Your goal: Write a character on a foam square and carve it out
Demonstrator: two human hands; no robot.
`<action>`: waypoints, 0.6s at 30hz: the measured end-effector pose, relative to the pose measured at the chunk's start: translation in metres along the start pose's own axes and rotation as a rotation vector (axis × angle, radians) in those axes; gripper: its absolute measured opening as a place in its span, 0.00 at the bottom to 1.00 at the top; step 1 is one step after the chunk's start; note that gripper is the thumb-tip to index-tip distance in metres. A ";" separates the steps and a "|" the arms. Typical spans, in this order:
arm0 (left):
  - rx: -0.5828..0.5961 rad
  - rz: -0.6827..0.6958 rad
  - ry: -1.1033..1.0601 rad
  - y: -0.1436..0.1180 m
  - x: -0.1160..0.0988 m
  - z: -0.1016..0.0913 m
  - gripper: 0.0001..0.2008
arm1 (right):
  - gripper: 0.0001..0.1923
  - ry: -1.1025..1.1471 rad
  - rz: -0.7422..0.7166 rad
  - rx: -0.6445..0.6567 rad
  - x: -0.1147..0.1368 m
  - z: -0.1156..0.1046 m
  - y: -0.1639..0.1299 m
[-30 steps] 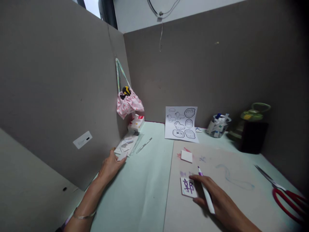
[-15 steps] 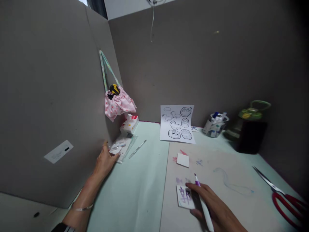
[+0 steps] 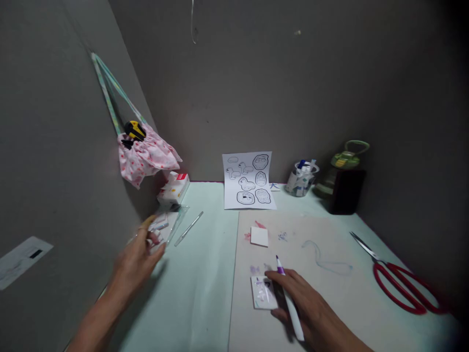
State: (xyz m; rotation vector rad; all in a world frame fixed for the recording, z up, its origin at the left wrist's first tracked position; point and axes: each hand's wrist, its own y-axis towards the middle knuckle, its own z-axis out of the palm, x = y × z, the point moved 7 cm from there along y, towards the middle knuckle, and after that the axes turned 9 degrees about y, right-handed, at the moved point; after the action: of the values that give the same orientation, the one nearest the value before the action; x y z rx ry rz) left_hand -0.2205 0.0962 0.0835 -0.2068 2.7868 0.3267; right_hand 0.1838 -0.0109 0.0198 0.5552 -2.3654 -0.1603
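Observation:
My right hand holds a white marker with a purple band, its dark tip uncapped and pointing away from me. The same hand's forefinger and thumb rest at the right side of a small white square tile with purple writing, lying on the beige board. My left hand is blurred, thumb and forefinger apart, over a clear plastic bag with small white pieces at it. Whether anything small is between its fingers is hidden. A blank white tile lies farther up the board.
A silver pen lies beside the bag, near a small white box. Behind stand a drawing sheet, a pen cup, a green bottle and a dark tablet-like object. Red-handled scissors lie right; a pink pouch hangs left.
The view has turned so that things sit farther left. My left hand has drawn back slightly from the bag's pieces. The tile's writing looks paler and shinier. My right hand keeps the marker.

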 end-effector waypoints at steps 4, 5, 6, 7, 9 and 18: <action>0.315 0.511 -0.322 -0.014 -0.116 0.037 0.35 | 0.28 0.001 -0.009 0.006 0.006 -0.003 0.004; 0.359 0.615 -0.365 -0.017 -0.142 0.048 0.36 | 0.28 -0.001 -0.010 0.001 0.007 -0.004 0.005; 0.380 0.657 -0.380 -0.017 -0.162 0.060 0.38 | 0.28 0.000 -0.008 -0.005 0.007 -0.005 0.006; 0.391 0.674 -0.386 -0.014 -0.180 0.073 0.40 | 0.28 0.001 -0.005 -0.012 0.008 -0.006 0.006; 0.400 0.685 -0.387 -0.007 -0.207 0.098 0.46 | 0.28 0.006 -0.002 -0.024 0.009 -0.008 0.007; 0.358 0.777 -0.322 -0.002 -0.230 0.114 0.47 | 0.29 -0.050 -0.059 -0.079 0.004 -0.009 0.003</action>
State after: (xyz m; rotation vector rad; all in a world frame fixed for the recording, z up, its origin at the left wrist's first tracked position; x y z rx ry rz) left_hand 0.0298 0.1461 0.0554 0.9379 2.4242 0.0176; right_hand 0.1859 -0.0097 0.0303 0.5886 -2.3808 -0.2963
